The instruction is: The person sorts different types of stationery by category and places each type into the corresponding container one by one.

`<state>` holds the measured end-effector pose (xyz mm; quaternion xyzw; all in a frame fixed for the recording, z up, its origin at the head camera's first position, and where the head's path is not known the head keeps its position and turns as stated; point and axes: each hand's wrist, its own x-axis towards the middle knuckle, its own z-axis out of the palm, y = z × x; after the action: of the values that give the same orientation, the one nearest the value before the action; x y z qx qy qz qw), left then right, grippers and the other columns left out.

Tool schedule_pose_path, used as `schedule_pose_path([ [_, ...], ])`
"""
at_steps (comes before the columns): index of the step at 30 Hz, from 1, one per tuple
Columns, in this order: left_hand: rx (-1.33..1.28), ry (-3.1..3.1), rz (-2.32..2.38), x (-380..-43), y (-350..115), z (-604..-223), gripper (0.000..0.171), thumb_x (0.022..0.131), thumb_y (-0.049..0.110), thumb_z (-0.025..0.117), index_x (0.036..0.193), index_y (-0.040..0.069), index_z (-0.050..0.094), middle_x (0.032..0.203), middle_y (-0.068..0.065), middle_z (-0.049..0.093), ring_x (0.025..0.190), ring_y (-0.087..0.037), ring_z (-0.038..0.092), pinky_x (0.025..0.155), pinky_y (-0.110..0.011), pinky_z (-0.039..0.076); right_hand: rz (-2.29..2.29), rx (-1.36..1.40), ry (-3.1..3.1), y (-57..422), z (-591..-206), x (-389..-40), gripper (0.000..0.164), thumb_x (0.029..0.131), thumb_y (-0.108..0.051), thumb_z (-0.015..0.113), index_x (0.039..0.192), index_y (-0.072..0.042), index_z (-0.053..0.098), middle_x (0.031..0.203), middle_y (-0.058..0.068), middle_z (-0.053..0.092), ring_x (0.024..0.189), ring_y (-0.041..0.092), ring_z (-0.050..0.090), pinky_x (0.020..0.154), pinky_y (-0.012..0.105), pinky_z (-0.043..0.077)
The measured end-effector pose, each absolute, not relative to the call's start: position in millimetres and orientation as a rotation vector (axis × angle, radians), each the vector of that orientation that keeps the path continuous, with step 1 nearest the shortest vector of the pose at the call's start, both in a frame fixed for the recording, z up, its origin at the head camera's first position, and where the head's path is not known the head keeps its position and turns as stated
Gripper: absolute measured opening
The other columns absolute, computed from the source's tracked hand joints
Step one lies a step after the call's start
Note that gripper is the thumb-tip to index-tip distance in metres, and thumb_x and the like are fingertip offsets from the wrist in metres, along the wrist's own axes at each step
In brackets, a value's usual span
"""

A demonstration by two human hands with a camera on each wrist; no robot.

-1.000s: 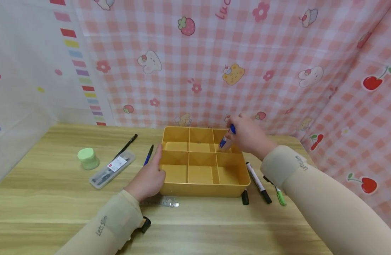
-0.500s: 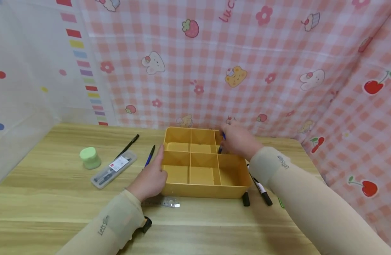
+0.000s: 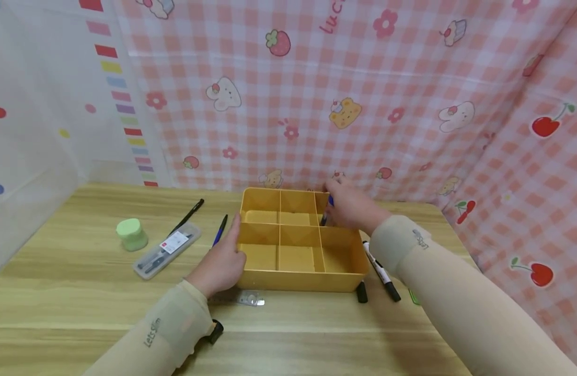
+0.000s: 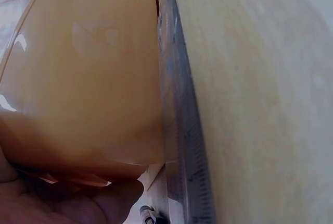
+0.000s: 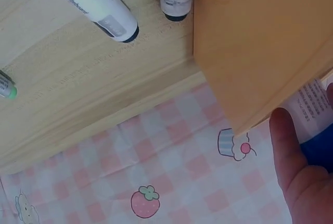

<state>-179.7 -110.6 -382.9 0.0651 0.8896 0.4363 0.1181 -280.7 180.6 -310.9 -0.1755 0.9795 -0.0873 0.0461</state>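
Note:
A yellow box (image 3: 302, 282) with several compartments stands on the table. My left hand (image 3: 217, 265) rests against its left wall, index finger straight along that side and thumb near the front corner. Over the back right compartment, my right hand (image 3: 353, 206) grips a glue stick (image 5: 312, 104) with a white printed label and blue cap. Its lower end is down inside the compartment; the fingers hide much of it in the head view. A clear ruler (image 4: 182, 104) lies along the box's front base in the left wrist view.
Right of the box lie a white marker (image 3: 386, 282), a black-ended marker (image 3: 361, 292) and a green-ended pen (image 3: 414, 297). At left are a blue pen (image 3: 220, 230), a black pen (image 3: 188, 214), a clear case (image 3: 152, 263) and a pale green tub (image 3: 132, 235).
My right hand has lowered the glue stick deeper into the back right compartment, moving slightly left, and has stayed there for the last half second. The left hand keeps its place.

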Motion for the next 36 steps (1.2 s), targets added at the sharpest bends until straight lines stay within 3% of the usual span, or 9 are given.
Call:
schedule_pose_path([
  [6, 0.201, 2.607, 1.286, -181, -109, -384, 0.082, 0.102, 0.006, 0.035, 0.169, 0.017, -0.013, 0.177, -0.016, 0.008, 0.161, -0.039, 0.018, 0.130, -0.058, 0.015, -0.303, -0.478, 2.967, 182, -310, -279, 0.050, 0.105, -0.021, 0.062, 0.150, -0.010, 0.043, 0.151, 0.021, 0.042, 0.120, 0.033, 0.058, 0.106, 0.051, 0.053],
  [9, 0.209, 2.605, 1.288, -182, -109, -385, 0.083, 0.102, 0.006, 0.035, 0.169, 0.017, -0.013, 0.177, -0.016, 0.007, 0.161, -0.038, 0.018, 0.130, -0.057, 0.015, -0.404, -0.428, 2.912, 185, -308, -278, 0.066, 0.106, -0.022, 0.062, 0.161, -0.013, 0.028, 0.164, 0.023, 0.028, 0.120, 0.035, 0.060, 0.105, 0.051, 0.055],
  [13, 0.220, 2.613, 1.287, -183, -108, -386, 0.083, 0.102, 0.006, 0.035, 0.169, 0.017, -0.013, 0.177, -0.015, 0.006, 0.161, -0.038, 0.017, 0.131, -0.056, 0.015, -0.614, -0.357, 2.864, 197, -299, -273, 0.084, 0.106, -0.027, 0.061, 0.169, -0.016, 0.006, 0.172, 0.023, 0.016, 0.136, 0.043, 0.054, 0.113, 0.059, 0.049],
  [18, 0.221, 2.623, 1.274, -183, -108, -385, 0.083, 0.102, 0.007, 0.035, 0.169, 0.017, -0.013, 0.178, -0.014, 0.005, 0.162, -0.038, 0.016, 0.130, -0.057, 0.014, -0.853, -0.336, 2.994, 222, -278, -261, 0.066, 0.110, -0.024, 0.050, 0.167, -0.006, 0.021, 0.169, 0.024, 0.027, 0.145, 0.047, 0.045, 0.116, 0.063, 0.043],
  [20, 0.210, 2.624, 1.267, -184, -109, -385, 0.083, 0.102, 0.008, 0.036, 0.169, 0.019, -0.013, 0.178, -0.014, 0.005, 0.162, -0.038, 0.016, 0.130, -0.057, 0.014, -0.873, -0.315, 3.063, 232, -269, -256, 0.057, 0.110, -0.022, 0.047, 0.160, 0.001, 0.034, 0.164, 0.026, 0.036, 0.141, 0.047, 0.047, 0.115, 0.064, 0.044],
  [24, 0.194, 2.619, 1.264, -184, -111, -385, 0.084, 0.103, 0.009, 0.036, 0.169, 0.020, -0.014, 0.178, -0.013, 0.004, 0.162, -0.038, 0.016, 0.130, -0.058, 0.014, -0.644, -0.200, 3.097, 253, -262, -248, 0.045, 0.110, -0.026, 0.048, 0.143, 0.003, 0.054, 0.141, 0.028, 0.059, 0.121, 0.043, 0.061, 0.103, 0.060, 0.053],
  [28, 0.176, 2.600, 1.270, -184, -112, -386, 0.084, 0.103, 0.008, 0.035, 0.168, 0.022, -0.016, 0.178, -0.011, 0.002, 0.162, -0.037, 0.013, 0.130, -0.058, 0.013, -0.316, -0.176, 2.980, 272, -275, -243, 0.038, 0.106, -0.031, 0.057, 0.126, 0.001, 0.066, 0.112, 0.021, 0.073, 0.090, 0.031, 0.070, 0.079, 0.048, 0.059],
  [33, 0.175, 2.586, 1.277, -183, -113, -387, 0.085, 0.102, 0.008, 0.035, 0.168, 0.023, -0.016, 0.178, -0.010, 0.000, 0.163, -0.037, 0.011, 0.130, -0.058, 0.011, -0.212, -0.110, 2.728, 274, -306, -235, 0.034, 0.102, -0.030, 0.066, 0.118, 0.000, 0.066, 0.088, 0.010, 0.070, 0.072, 0.020, 0.064, 0.067, 0.035, 0.054],
  [36, 0.185, 2.583, 1.285, -182, -112, -387, 0.084, 0.102, 0.008, 0.034, 0.168, 0.022, -0.017, 0.178, -0.010, 0.000, 0.163, -0.036, 0.010, 0.131, -0.058, 0.011, -0.126, -0.096, 2.627, 267, -325, -229, 0.021, 0.099, -0.023, 0.067, 0.103, -0.002, 0.069, 0.074, 0.006, 0.065, 0.063, 0.017, 0.058, 0.060, 0.029, 0.048],
])
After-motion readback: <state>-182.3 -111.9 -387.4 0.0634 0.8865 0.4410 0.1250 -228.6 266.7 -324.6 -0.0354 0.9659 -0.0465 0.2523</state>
